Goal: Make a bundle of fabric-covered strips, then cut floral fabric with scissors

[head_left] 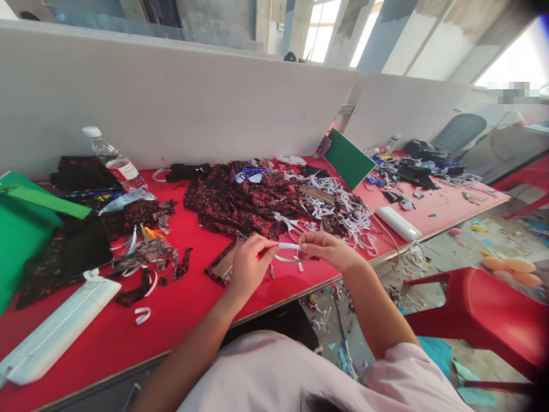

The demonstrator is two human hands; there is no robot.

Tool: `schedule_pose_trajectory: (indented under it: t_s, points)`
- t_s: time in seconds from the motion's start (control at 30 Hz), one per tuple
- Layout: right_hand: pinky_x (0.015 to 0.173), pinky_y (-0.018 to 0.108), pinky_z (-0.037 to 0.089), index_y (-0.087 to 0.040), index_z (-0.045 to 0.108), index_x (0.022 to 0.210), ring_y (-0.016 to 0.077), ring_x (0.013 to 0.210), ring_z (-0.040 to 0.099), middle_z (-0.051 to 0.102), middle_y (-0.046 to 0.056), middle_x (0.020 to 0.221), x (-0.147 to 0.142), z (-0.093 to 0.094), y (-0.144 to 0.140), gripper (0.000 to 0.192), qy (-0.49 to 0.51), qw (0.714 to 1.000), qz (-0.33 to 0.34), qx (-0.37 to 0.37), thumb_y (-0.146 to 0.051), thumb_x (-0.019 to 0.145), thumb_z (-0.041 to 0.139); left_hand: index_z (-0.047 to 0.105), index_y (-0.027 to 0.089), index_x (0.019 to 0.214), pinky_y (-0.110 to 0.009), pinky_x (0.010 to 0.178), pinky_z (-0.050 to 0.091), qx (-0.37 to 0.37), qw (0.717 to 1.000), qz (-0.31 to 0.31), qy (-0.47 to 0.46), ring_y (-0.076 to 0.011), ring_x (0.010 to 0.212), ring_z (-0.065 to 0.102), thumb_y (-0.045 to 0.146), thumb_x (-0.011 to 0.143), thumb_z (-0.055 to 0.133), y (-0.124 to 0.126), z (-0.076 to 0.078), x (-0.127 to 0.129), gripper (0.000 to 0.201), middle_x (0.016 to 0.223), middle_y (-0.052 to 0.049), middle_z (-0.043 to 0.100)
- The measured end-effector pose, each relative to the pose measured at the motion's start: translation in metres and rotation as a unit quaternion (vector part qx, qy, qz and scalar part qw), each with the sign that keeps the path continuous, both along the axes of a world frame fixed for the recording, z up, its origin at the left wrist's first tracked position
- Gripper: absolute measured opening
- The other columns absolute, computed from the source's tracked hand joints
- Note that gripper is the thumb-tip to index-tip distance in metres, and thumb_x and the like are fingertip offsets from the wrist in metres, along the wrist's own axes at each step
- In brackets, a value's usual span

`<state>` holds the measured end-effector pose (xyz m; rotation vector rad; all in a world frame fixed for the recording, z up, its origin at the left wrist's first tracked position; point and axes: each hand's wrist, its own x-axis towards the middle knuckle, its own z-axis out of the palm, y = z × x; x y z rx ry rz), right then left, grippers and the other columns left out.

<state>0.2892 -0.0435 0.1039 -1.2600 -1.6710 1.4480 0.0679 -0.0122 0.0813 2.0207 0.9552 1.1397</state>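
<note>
A short white strip point(289, 246) is stretched between my two hands above the red table. My left hand point(253, 262) pinches its left end, and my right hand point(325, 248) pinches the other end. Just behind the strip lie scissors with pale handles point(293, 227). Beneath my left hand is a flat brown piece with dark floral cloth at its edges point(223, 262). A large heap of dark red-flowered fabric point(240, 200) sits beyond my hands, with a tangle of white strips point(343, 209) to its right.
On the red table point(180, 320), a long white box-shaped device point(60, 329) lies at left, near a plastic bottle point(122, 166) and fabric scraps point(146, 254). A green board point(349, 159) leans at the back. A white power bank-like block point(398, 223) lies right; a red chair point(484, 320) stands beside the table.
</note>
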Motion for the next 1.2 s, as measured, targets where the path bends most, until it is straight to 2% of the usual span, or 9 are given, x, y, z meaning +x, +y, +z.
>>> schedule_pose_trajectory:
  t_s: [0.17, 0.23, 0.3, 0.33, 0.4, 0.5, 0.87, 1.03, 1.2]
  points:
    - [0.059, 0.022, 0.038, -0.015, 0.054, 0.081, 0.0088, 0.061, 0.05, 0.057, 0.0, 0.068, 0.011, 0.003, 0.001, 0.028, 0.013, 1.0, -0.008, 0.017, -0.042, 0.085, 0.051, 0.065, 0.021, 0.085, -0.029, 0.077, 0.047, -0.007, 0.998, 0.062, -0.003, -0.017, 0.083, 0.061, 0.026, 0.084, 0.05, -0.022, -0.011, 0.002, 0.016, 0.083, -0.004, 0.066]
    - [0.06, 0.023, 0.04, -0.015, 0.053, 0.083, 0.0101, 0.064, 0.052, 0.058, 0.001, 0.07, 0.013, 0.004, 0.002, 0.028, -0.008, 0.999, -0.022, 0.036, -0.042, 0.086, 0.05, 0.065, 0.025, 0.094, -0.027, 0.081, 0.047, -0.004, 0.987, -0.157, 0.02, -0.0153, 0.088, 0.062, 0.018, 0.084, 0.048, -0.036, -0.016, 0.006, 0.021, 0.093, -0.002, 0.069]
    - [0.058, 0.023, 0.039, -0.015, 0.052, 0.085, 0.0101, 0.063, 0.051, 0.058, 0.001, 0.072, 0.012, 0.006, 0.003, 0.027, -0.07, 0.994, -0.027, 0.078, -0.042, 0.086, 0.048, 0.058, 0.031, 0.114, -0.026, 0.083, 0.047, -0.047, 0.935, -0.345, 0.066, -0.0146, 0.094, 0.063, 0.017, 0.082, 0.052, -0.043, -0.018, 0.007, 0.036, 0.106, 0.0, 0.067]
    - [0.058, 0.022, 0.038, -0.016, 0.053, 0.086, 0.0099, 0.062, 0.05, 0.058, 0.001, 0.073, 0.009, 0.007, 0.003, 0.026, -0.113, 0.987, -0.025, 0.108, -0.041, 0.087, 0.048, 0.058, 0.031, 0.114, -0.026, 0.08, 0.048, -0.081, 0.938, -0.332, 0.065, -0.0141, 0.089, 0.064, 0.019, 0.082, 0.053, -0.043, -0.019, 0.005, 0.035, 0.102, 0.001, 0.069]
    - [0.059, 0.022, 0.038, -0.016, 0.054, 0.086, 0.01, 0.063, 0.049, 0.058, 0.001, 0.074, 0.002, 0.009, 0.003, 0.022, -0.19, 0.967, -0.011, 0.167, -0.037, 0.088, 0.047, 0.065, 0.025, 0.099, -0.027, 0.074, 0.049, -0.13, 0.98, -0.144, 0.038, -0.0154, 0.078, 0.065, 0.029, 0.082, 0.053, -0.035, -0.018, -0.003, 0.021, 0.089, -0.001, 0.071]
    - [0.063, 0.023, 0.039, -0.017, 0.055, 0.088, 0.0113, 0.068, 0.051, 0.059, 0.002, 0.078, -0.012, 0.012, 0.001, 0.017, -0.24, 0.945, 0.033, 0.218, -0.031, 0.089, 0.045, 0.065, 0.019, 0.09, -0.029, 0.073, 0.049, -0.165, 0.983, 0.078, -0.024, -0.0175, 0.078, 0.064, 0.038, 0.08, 0.054, -0.015, -0.017, -0.018, 0.024, 0.086, -0.004, 0.07]
    - [0.072, 0.025, 0.039, -0.017, 0.057, 0.091, 0.0154, 0.08, 0.055, 0.062, 0.005, 0.086, -0.05, 0.009, 0.02, 0.015, -0.283, 0.905, 0.127, 0.292, -0.024, 0.09, 0.044, 0.064, 0.017, 0.076, -0.023, 0.059, 0.043, -0.231, 0.97, 0.064, -0.033, -0.0138, 0.062, 0.057, 0.039, 0.075, 0.056, -0.012, -0.023, -0.039, 0.023, 0.068, 0.0, 0.065]
    - [0.068, 0.023, 0.038, -0.017, 0.057, 0.094, 0.0156, 0.077, 0.058, 0.064, 0.005, 0.082, -0.073, 0.012, 0.038, 0.013, -0.347, 0.884, 0.073, 0.304, -0.02, 0.088, 0.047, 0.062, 0.018, 0.077, -0.022, 0.057, 0.042, -0.216, 0.965, 0.148, -0.015, -0.0121, 0.059, 0.055, 0.038, 0.077, 0.054, -0.015, -0.018, -0.06, 0.022, 0.066, 0.001, 0.063]
    - [0.068, 0.024, 0.041, -0.017, 0.062, 0.088, 0.0178, 0.079, 0.061, 0.066, 0.007, 0.084, -0.102, 0.02, 0.053, 0.016, -0.461, 0.827, 0.129, 0.296, -0.021, 0.087, 0.047, 0.063, 0.02, 0.074, -0.027, 0.068, 0.043, -0.141, 0.958, 0.242, 0.066, -0.0168, 0.07, 0.056, 0.036, 0.077, 0.054, -0.021, -0.029, -0.081, 0.018, 0.068, 0.0, 0.063]
